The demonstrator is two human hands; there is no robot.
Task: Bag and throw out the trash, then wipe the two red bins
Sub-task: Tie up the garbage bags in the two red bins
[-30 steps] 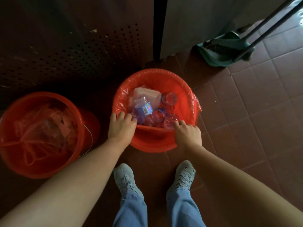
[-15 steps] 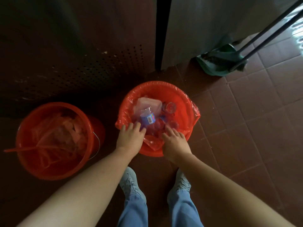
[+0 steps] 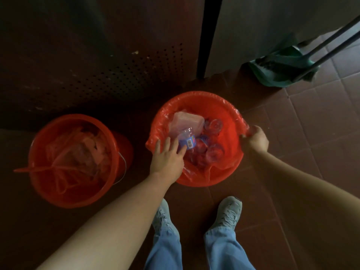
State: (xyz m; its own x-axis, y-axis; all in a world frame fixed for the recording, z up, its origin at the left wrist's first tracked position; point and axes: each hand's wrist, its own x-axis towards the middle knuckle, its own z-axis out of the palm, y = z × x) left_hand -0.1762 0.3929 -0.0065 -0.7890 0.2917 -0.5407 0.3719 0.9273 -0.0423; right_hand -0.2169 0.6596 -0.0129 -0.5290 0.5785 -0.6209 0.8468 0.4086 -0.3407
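Two red bins stand on the tiled floor. The right bin (image 3: 210,179) holds a red plastic liner (image 3: 224,106) with clear plastic bottles (image 3: 212,151) and a clear box (image 3: 187,121) inside. My left hand (image 3: 167,158) lies with spread fingers on the liner at the bin's near left rim, touching a blue-labelled bottle (image 3: 188,140). My right hand (image 3: 255,139) grips the liner's edge at the right rim. The left bin (image 3: 78,199) holds crumpled red plastic and a loose red strip (image 3: 35,169).
A green dustpan (image 3: 280,69) with dark long handles leans at the back right. A dark perforated panel (image 3: 116,75) and a grey wall stand behind the bins. My two grey shoes (image 3: 228,211) are just in front of the right bin.
My right hand has moved from the near rim to the right rim and taken hold of the liner edge. My left hand has slid further over the near left rim. The near liner edge is off the rim.
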